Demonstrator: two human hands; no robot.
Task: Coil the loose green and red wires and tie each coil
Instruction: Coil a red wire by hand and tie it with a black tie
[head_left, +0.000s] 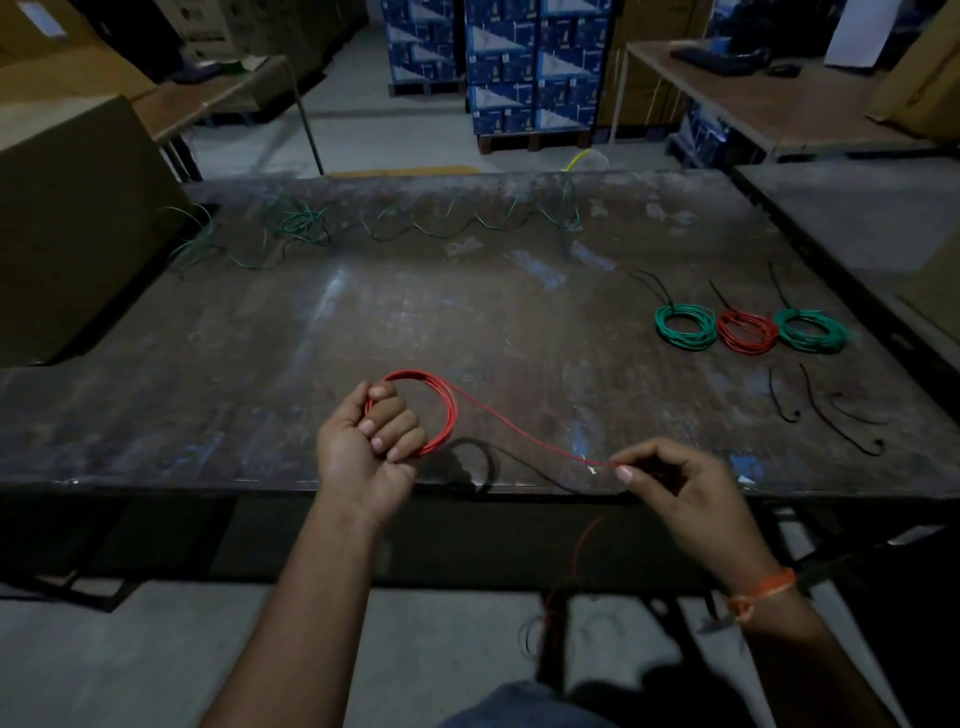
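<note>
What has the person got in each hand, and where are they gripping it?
Both hold one red wire. The left hand grips its coiled loops at their near-left side; the right hand pinches the loose strand just beyond the coil.

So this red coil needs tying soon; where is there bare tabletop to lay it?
The table is bare mid-board, between the loose green wire and the hands. Crowded at right: tied coils and black ties.

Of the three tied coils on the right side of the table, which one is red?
The middle coil is red. It lies between the left green coil and the right green coil, and touches both.
</note>
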